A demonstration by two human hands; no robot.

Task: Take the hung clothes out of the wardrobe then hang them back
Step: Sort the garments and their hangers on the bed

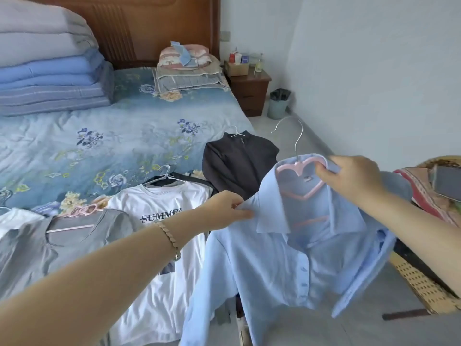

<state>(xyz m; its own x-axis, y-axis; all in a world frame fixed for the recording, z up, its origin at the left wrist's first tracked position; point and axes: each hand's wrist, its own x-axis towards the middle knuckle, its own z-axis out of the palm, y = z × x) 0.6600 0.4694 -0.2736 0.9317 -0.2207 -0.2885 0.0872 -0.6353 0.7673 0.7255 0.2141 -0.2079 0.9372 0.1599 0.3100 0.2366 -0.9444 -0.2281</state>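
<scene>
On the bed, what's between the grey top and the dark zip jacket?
The white SUMMER T-shirt lies between the grey top and the dark zip jacket, as the head view shows.

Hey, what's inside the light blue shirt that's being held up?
A pink hanger with a heart-shaped top sits inside the light blue shirt; its metal hook sticks out above the collar. Its arms are covered by fabric.

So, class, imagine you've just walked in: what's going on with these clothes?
A person is holding up a light blue shirt on a pink hanger by the bed. The right hand grips the hanger and collar; the left hand pinches a collar tip. A white T-shirt, a grey top and a dark jacket lie on the bed, each on a hanger.
</scene>
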